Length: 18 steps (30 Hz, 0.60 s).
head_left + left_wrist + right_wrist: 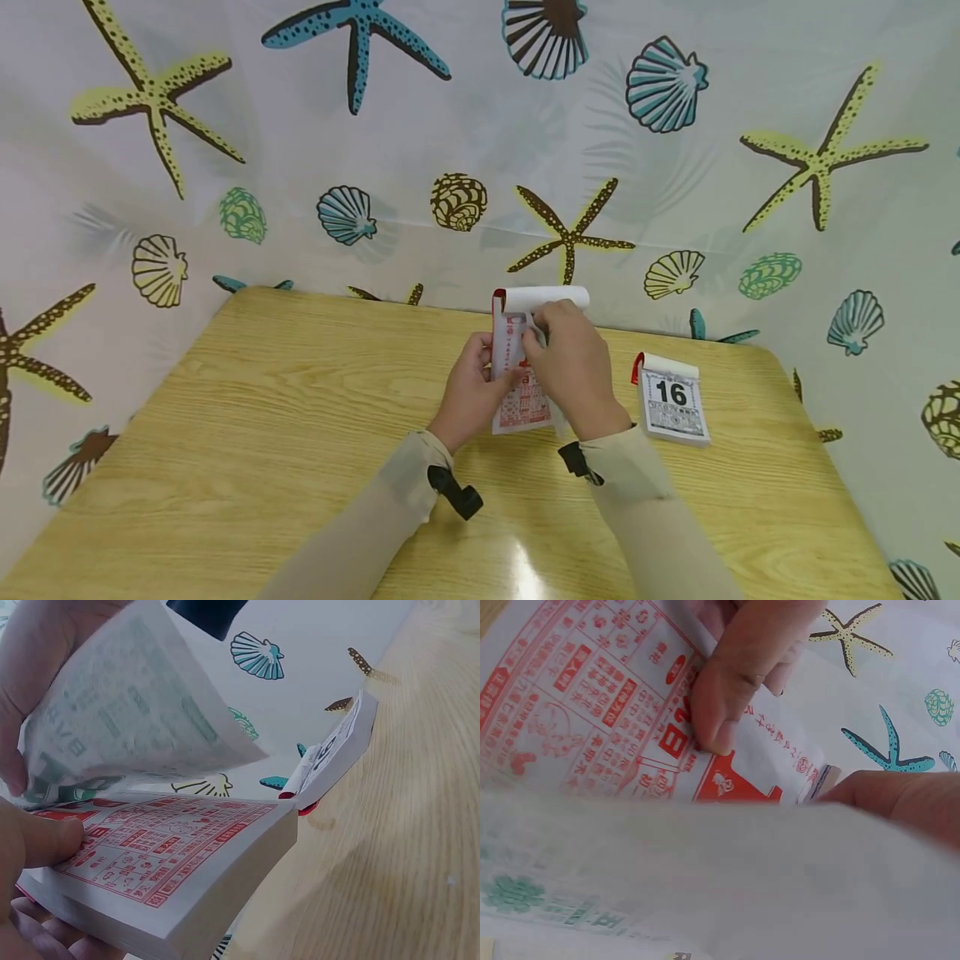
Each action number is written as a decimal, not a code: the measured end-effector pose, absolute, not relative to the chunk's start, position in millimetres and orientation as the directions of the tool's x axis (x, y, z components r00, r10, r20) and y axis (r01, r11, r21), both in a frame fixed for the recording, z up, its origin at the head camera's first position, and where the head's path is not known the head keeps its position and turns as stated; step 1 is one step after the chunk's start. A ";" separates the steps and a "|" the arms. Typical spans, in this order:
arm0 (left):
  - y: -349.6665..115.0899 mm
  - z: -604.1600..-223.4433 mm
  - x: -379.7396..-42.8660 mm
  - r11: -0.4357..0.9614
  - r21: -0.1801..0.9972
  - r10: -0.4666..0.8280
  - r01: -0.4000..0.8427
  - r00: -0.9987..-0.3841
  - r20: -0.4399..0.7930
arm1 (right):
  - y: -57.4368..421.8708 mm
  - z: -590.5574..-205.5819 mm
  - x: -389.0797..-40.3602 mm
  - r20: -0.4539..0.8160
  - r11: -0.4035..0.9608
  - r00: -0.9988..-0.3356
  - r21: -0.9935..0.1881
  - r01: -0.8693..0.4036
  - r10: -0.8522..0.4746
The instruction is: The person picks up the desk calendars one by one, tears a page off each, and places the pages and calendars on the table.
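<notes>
My right hand has thumb and fingers pinched on a lifted leaf, near the top of the pad. My left hand is clamped on the pad's left side, thumb on the red-printed page, fingers underneath. Pad is a thick tear-off calendar, held tilted in front of me, toward the far edge of the table; can't tell if any of it rests on the wood. Progress: one thin leaf with green print showing through is up, its loose end well apart from the page below. Can't tell if its bound edge has come away. Left: the rest of the block lies together underneath, many leaves thick. In the way: a white rolled cover sheet sits across the pad's top, and my right hand blocks that edge from above. Around: a second tear-off calendar, showing 16, lies to the right, apart from both hands, untouched. Wood-grain table under it all; starfish-and-shell cloth hangs behind, clear of the work.
</notes>
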<state>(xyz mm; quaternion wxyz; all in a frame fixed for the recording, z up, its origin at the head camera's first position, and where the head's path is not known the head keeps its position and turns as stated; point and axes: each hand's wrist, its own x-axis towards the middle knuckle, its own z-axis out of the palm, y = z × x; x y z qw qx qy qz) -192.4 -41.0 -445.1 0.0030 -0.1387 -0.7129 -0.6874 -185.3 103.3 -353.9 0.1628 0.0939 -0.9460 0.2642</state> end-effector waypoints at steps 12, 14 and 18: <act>-43.6 -443.8 -192.6 0.020 0.980 0.205 0.196 -0.961 0.188 | 106.7 -358.1 -192.8 0.284 0.887 -0.955 -0.415 -0.202 -0.085; -43.8 -444.1 -193.0 0.016 0.981 0.208 0.195 -0.960 0.187 | 108.1 -357.5 -193.6 0.270 0.890 -0.958 -0.408 -0.205 -0.097; -43.9 -445.2 -194.1 0.030 0.980 0.218 0.197 -0.958 0.186 | 110.3 -355.1 -194.1 0.251 0.892 -0.961 -0.400 -0.213 -0.117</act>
